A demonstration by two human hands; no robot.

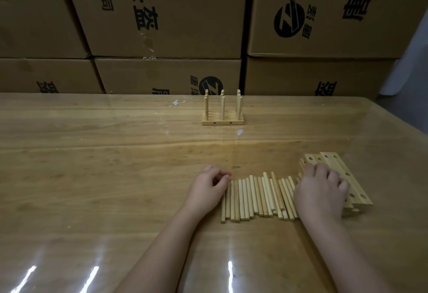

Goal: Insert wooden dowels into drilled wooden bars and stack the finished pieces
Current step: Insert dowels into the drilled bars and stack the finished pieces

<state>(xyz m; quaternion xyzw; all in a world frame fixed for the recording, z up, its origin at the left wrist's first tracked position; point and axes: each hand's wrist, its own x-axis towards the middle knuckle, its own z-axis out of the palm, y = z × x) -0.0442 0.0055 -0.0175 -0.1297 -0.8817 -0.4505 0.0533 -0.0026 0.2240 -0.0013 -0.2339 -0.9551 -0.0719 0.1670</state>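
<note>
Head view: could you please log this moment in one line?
left hand at dowels; right hand on drilled bars; finished pieces far

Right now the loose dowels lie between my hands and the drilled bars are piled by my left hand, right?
No: the head view shows the drilled bars piled by your right hand, not your left hand. The loose dowels do lie between your hands.
</note>
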